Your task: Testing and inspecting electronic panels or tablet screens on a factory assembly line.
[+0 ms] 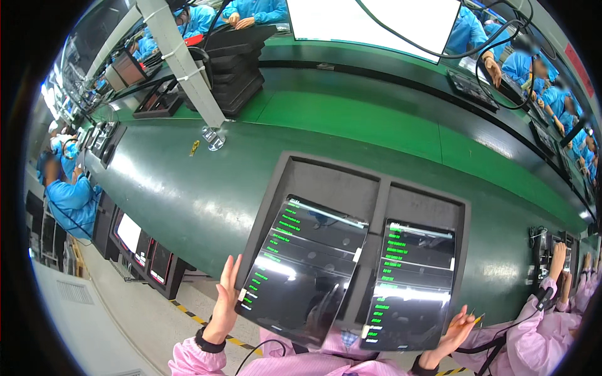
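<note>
head cam: l hand (224, 304) spread wide l of tray (329, 182); r hand (456, 331) half-curled r of it, can't tell if gripping; prob best steadying tablets (304, 269) by edges.

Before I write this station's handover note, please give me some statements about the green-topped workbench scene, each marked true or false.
1. The black, rectangular left tablet shows lines of green text. True.
2. It touches the black, rectangular right tablet. False: a gap separates them.
3. The dark grey, rectangular tray has two compartments. True.
4. The bare left hand is nearest the right tablet. False: it is beside the left tablet.
5. A black band circles the left wrist. True.
6. The pale, straight post stands right of the tray. False: it stands to the left.
</note>
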`<act>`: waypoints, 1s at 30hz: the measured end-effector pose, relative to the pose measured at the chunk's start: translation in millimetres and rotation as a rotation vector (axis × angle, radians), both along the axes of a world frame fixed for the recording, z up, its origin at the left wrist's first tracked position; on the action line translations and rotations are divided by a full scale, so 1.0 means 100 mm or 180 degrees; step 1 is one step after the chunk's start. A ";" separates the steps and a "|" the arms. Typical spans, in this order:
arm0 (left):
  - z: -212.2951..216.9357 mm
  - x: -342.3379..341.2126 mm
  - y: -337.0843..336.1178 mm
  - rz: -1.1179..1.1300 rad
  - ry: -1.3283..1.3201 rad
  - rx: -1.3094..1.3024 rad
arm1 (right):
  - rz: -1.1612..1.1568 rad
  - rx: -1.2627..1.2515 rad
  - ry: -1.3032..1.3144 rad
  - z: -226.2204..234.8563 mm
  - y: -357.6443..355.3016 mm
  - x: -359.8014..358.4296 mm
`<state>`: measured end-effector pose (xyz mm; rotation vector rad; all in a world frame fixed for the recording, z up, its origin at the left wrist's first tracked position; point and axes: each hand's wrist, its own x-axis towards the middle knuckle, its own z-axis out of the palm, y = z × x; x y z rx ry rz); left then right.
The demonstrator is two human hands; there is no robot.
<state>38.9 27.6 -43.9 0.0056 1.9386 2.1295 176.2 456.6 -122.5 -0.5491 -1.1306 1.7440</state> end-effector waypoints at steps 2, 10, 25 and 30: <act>0.01 0.01 0.11 0.0002 -0.0034 0.0052 | 0.0058 0.0089 -0.0074 0.01 0.20 -0.21; -0.03 0.22 0.51 0.0048 0.0082 0.0380 | -0.0265 0.0084 -0.0102 0.17 0.56 -0.44; -0.23 0.55 0.75 0.0810 0.2685 -0.0175 | 0.3354 0.0475 -0.1881 0.61 -1.48 0.09; -0.25 0.62 0.77 0.0892 0.2620 -0.0122 | 0.3416 0.0230 -0.1991 0.64 -1.54 0.08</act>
